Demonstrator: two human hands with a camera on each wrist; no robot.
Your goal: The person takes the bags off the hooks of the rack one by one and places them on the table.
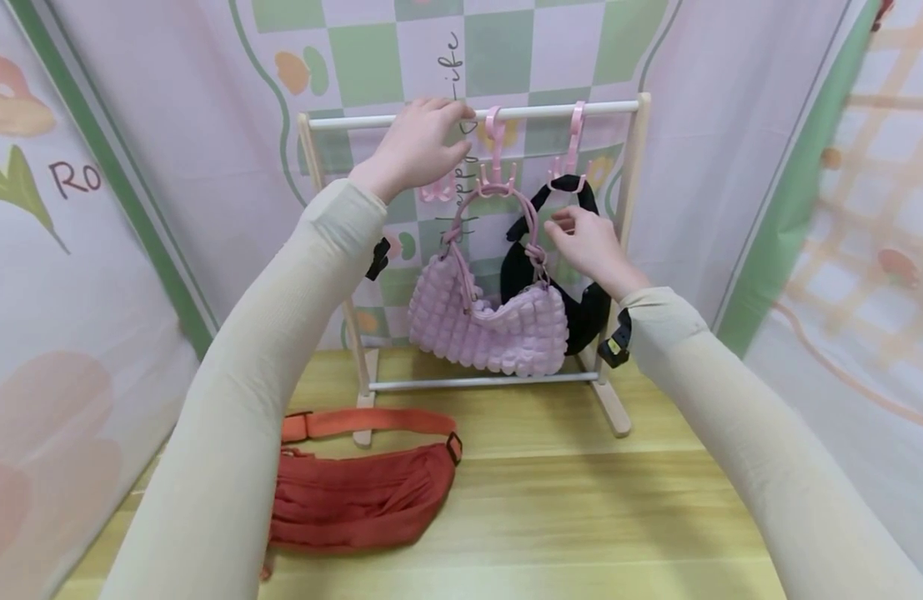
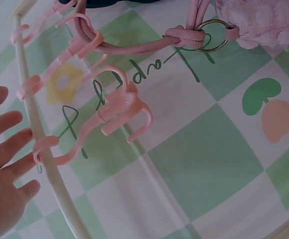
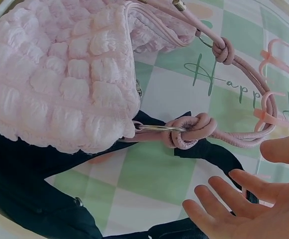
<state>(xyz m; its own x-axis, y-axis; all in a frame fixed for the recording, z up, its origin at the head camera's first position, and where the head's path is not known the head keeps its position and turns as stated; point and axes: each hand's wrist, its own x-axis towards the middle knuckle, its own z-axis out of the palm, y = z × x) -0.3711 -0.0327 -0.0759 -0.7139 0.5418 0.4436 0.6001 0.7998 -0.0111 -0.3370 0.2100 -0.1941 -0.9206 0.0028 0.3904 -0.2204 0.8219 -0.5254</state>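
Observation:
A lilac puffy quilted handbag point(image 1: 491, 333) hangs by its knotted handle from a pink hook hanger point(image 1: 495, 150) on the rack's top rail. Right of it and partly behind, a black bag point(image 1: 517, 271) hangs by its strap from another pink hook point(image 1: 575, 137). My left hand point(image 1: 422, 148) is up at the rail with fingers loosely extended, close to a third pink hook point(image 2: 122, 107) that carries no bag. My right hand point(image 1: 592, 248) is beside the black strap, its fingers point(image 3: 219, 199) spread and holding nothing. In the head view, my left hand partly covers the third hook.
A rust-red waist bag point(image 1: 363, 496) with an orange strap lies on the wooden table point(image 1: 551, 517), partly behind my left sleeve. The rack has wooden legs point(image 1: 614, 408) and a white lower bar point(image 1: 484, 382). Patterned fabric point(image 1: 499, 50) hangs behind and on both sides.

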